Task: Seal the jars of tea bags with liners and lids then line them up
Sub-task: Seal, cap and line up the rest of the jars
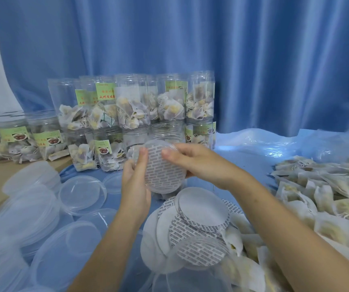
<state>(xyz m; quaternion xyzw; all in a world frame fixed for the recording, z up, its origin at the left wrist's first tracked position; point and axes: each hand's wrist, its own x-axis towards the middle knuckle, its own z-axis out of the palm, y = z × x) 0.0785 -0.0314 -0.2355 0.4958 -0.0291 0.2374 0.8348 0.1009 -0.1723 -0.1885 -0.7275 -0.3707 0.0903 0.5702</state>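
Both my hands hold up a clear round lid (pixel 162 168) with a printed liner inside it, tilted toward me. My left hand (pixel 136 182) grips its left rim with the thumb on the liner. My right hand (pixel 192 161) pinches the upper right rim, thumb on the liner's top. Below them lies a loose pile of round liners (pixel 199 216), some white side up, some printed. Clear jars of tea bags (pixel 131 110) with green labels are stacked in two layers at the back, their mouths uncovered.
Many clear lids (pixel 81 191) lie heaped at the left and front left. Loose tea bags (pixel 327 199) cover the right side on a plastic sheet. More labelled jars (pixel 19 140) stand at the far left. A blue curtain (pixel 253 60) hangs behind.
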